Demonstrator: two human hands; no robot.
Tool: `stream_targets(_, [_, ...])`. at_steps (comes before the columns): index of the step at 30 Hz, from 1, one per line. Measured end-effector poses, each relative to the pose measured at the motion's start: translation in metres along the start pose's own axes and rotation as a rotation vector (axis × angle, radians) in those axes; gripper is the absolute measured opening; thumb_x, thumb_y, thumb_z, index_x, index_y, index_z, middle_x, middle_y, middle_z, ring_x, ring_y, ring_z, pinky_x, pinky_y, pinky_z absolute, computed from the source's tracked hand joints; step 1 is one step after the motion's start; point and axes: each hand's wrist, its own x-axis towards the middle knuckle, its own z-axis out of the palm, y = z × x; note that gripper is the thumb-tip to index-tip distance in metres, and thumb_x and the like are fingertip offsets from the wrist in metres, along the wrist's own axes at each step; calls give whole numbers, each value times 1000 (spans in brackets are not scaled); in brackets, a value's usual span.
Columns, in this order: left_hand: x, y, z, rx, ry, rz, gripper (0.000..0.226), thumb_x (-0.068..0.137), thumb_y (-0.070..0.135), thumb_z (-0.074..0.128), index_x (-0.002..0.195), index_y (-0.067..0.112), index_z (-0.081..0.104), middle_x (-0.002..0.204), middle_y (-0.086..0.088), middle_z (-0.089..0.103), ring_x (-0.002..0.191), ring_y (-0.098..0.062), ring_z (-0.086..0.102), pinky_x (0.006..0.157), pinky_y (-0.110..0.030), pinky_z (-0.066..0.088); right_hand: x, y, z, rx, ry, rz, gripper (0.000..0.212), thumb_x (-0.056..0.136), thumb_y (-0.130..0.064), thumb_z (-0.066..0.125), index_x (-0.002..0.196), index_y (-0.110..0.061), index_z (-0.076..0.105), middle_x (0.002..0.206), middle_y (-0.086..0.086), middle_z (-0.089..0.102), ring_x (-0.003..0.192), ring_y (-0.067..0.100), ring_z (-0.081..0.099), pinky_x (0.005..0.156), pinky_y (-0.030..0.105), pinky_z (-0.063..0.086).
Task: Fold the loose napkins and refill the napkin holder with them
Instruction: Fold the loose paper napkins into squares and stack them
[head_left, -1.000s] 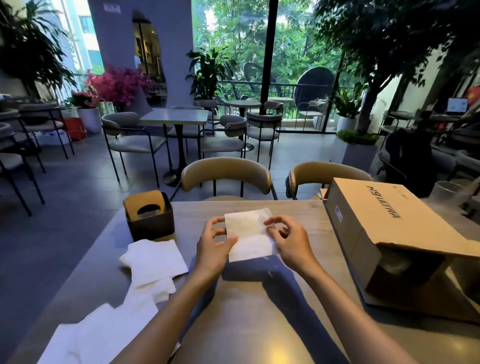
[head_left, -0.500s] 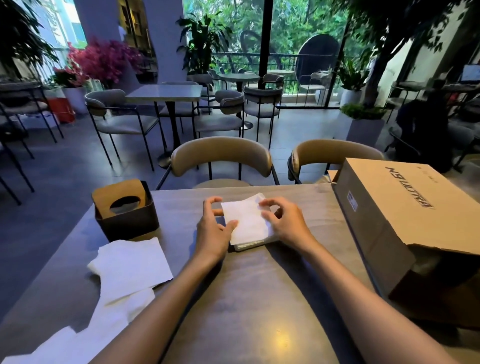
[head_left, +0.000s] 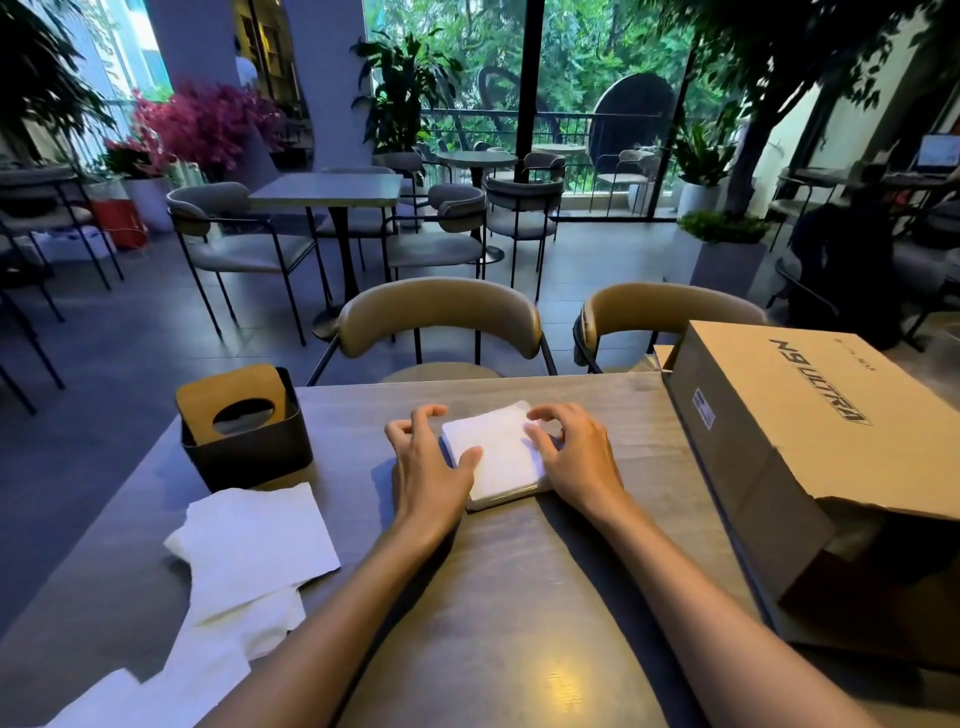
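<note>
Lowered flat: square, soft paper napkin stack (head_left: 493, 454).

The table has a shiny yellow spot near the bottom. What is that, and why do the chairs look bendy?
In the head view, the yellow spot is glare, probably a lamp reflecting off the table. The wide-angle lens curves things near the edges, so the chairs look bent. The arms cast dark shadows beside the folded napkin stack.

napkin holder (head_left: 244, 423) far left on table (head_left: 519, 597), loose napkins (head_left: 249, 545) before it, folded stack (head_left: 496, 457) centre, cardboard box (head_left: 810, 447) right
</note>
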Motion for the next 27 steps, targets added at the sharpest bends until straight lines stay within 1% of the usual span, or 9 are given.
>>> stream_targets(1, [-1,1,0,9,20,27,55,86,34,74,130,29,42,118,3,31,97,-15,53,66,-10,42,-1,-1,1,-64,39,-20,18,96,-35,64,113,-29,67,116,-9,63,108,13,56,92,31,46])
stream_targets(3, [2,2,3,38,41,124,46,88,36,70,127,30,45,119,2,34,103,-19,54,81,-25,50,-1,-6,1,-186,132,-97,20,98,-38,59,113,-27,67,116,-7,62,109,14,54,90,29,37])
stream_targets(5, [8,6,8,127,19,229,35,94,36,61,126,30,49,124,1,41,112,-18,50,94,-29,40,-1,-16,0,-228,159,-207,25,100,-34,50,116,-23,67,119,-4,64,111,15,56,92,29,34])
stream_targets(8, [12,11,16,338,-102,314,38,103,36,41,139,27,44,148,2,38,137,-18,33,107,-32,26,-4,-21,3,-307,-45,-328,44,102,-32,36,138,-19,58,145,-1,55,133,14,47,109,31,28])
stream_targets(11, [8,0,23,508,-330,269,52,107,36,22,157,21,17,165,1,13,153,-17,1,121,-38,8,-15,-8,12,-417,-263,-240,52,107,-36,24,157,-25,31,165,-7,24,152,9,18,119,35,15])
stream_targets(14, [5,-9,26,575,-409,239,57,107,40,10,159,20,-1,167,3,0,153,-14,-7,123,-36,1,-20,-1,15,-449,-309,-134,55,106,-37,20,160,-29,16,168,-10,9,153,7,6,123,37,8])
stream_targets(19, [4,-8,28,589,-383,238,58,106,40,8,158,19,-5,167,4,-4,152,-13,-6,124,-34,1,-20,-4,16,-405,-342,-55,56,106,-34,16,161,-25,7,168,-8,1,154,7,3,125,37,2])
stream_targets(23, [3,-14,28,557,-366,265,58,105,43,9,159,23,-1,167,5,0,152,-11,-4,124,-36,4,-20,-5,16,-372,-323,-16,57,106,-32,15,161,-20,9,168,-4,5,153,5,4,126,34,1])
stream_targets(27, [7,-21,30,426,-303,252,57,104,51,23,157,28,21,166,6,11,153,-12,2,123,-39,7,-21,-6,15,-317,-282,-8,56,107,-35,19,161,-19,14,168,-1,9,154,11,7,125,34,3])
